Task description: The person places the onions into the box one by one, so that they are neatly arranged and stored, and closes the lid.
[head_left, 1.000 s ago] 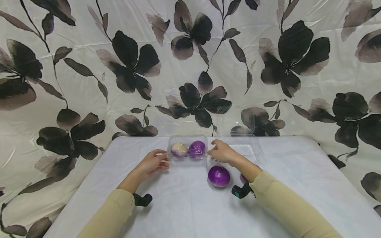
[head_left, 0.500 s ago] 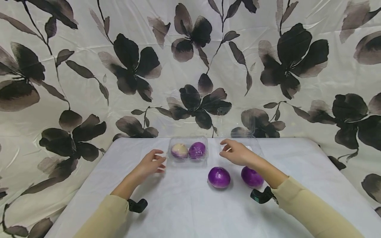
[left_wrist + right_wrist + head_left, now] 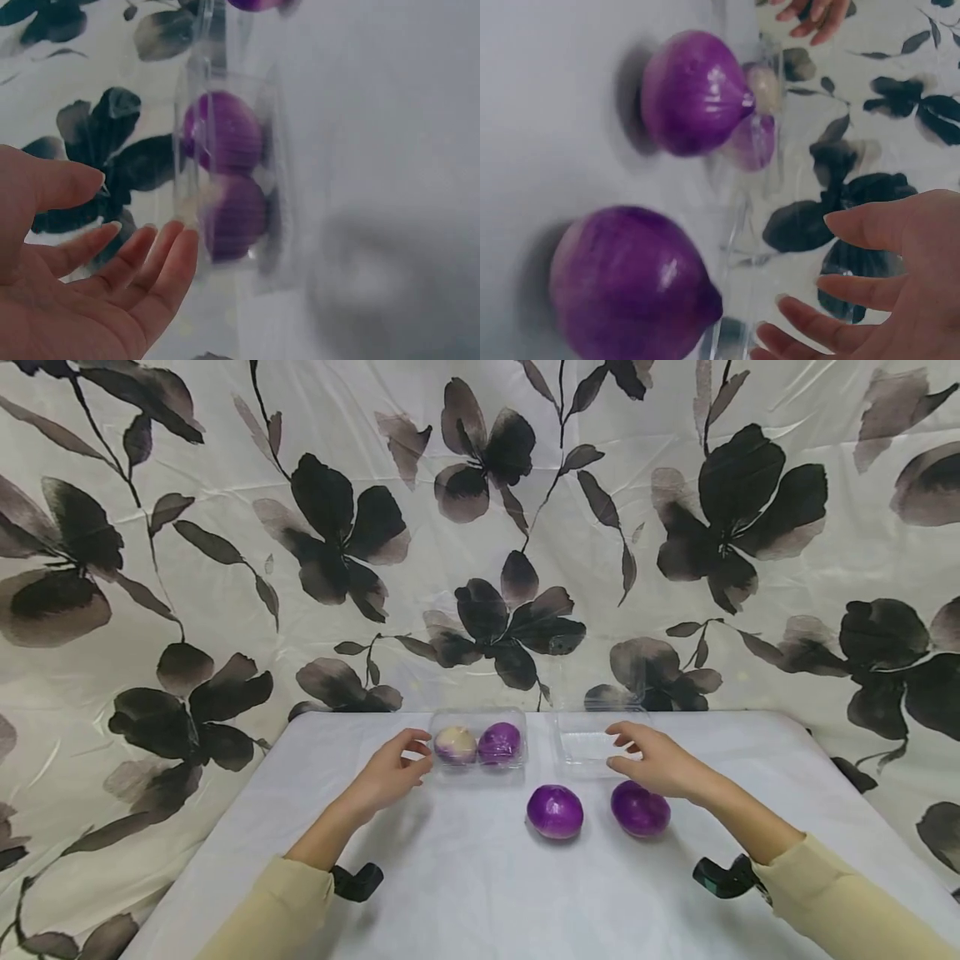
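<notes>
My left hand (image 3: pixel 393 768), fingers loosely spread and holding nothing, is at the left side of a clear plastic box (image 3: pixel 478 774). Inside that box lie two onions: a pale-and-purple one (image 3: pixel 455 745) on the left and a purple one (image 3: pixel 500 743) beside it. The left wrist view has the fingertips (image 3: pixel 180 236) overlapping the box's near end. My right hand (image 3: pixel 656 762), also relaxed and bare of any object, hovers by the right side of a second clear box (image 3: pixel 581 747). In front of this box sit two loose purple onions (image 3: pixel 555 812) (image 3: pixel 634 285).
The second box's transparent lid (image 3: pixel 600 681) stands up at the back, against a floral curtain (image 3: pixel 480 527). A white cloth (image 3: pixel 480 893) covers the table, whose back edge runs just behind both boxes. Each wrist carries a black camera mount (image 3: pixel 358 882).
My right hand has moved right, from the first box's right side to the second box, uncovering the right-hand loose onion. My left hand drew back slightly, then came forward again to the first box.
</notes>
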Action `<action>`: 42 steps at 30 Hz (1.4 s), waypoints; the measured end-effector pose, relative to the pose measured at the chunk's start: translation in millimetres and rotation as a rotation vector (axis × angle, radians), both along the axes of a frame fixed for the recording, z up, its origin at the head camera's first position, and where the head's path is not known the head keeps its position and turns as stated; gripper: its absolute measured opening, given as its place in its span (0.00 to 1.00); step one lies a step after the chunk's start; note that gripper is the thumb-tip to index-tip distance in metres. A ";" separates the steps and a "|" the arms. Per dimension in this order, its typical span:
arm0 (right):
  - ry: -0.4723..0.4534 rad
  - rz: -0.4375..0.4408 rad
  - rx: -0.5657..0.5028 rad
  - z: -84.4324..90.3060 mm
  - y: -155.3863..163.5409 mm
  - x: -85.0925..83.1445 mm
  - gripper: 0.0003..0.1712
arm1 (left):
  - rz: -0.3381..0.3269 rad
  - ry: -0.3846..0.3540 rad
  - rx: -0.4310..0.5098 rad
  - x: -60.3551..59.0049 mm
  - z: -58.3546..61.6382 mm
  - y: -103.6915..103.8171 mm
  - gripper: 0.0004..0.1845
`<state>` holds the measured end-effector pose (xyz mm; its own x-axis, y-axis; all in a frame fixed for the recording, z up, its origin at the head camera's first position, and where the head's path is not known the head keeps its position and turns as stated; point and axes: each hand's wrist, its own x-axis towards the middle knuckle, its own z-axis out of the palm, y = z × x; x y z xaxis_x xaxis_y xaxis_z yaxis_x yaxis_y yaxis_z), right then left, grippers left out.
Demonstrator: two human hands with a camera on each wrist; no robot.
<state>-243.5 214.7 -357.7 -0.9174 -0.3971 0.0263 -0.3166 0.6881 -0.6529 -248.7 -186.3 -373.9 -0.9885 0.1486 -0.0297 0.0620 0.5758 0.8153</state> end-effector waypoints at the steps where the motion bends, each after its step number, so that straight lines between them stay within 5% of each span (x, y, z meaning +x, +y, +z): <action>1: 0.005 -0.004 0.002 -0.3 4.0 1.4 0.31 | -0.010 0.013 -0.010 -0.2 2.5 3.7 0.24; 8: 0.053 -0.010 0.010 -6.4 29.1 11.9 0.33 | -0.087 0.076 -0.034 -4.8 15.2 38.2 0.25; 16: 0.172 -0.024 -0.007 -22.9 50.6 20.9 0.33 | -0.122 0.061 0.035 -16.8 18.6 73.0 0.27; 26: 0.118 -0.006 -0.025 -41.1 64.1 28.1 0.37 | -0.173 0.005 0.120 -39.4 20.5 102.9 0.28; 33: 0.077 0.031 -0.034 -45.5 64.1 29.0 0.43 | -0.158 -0.114 0.139 -60.2 21.0 125.9 0.29; 42: 0.003 0.044 -0.042 -54.7 60.4 24.6 0.49 | -0.256 -0.285 0.172 -76.8 17.0 148.2 0.31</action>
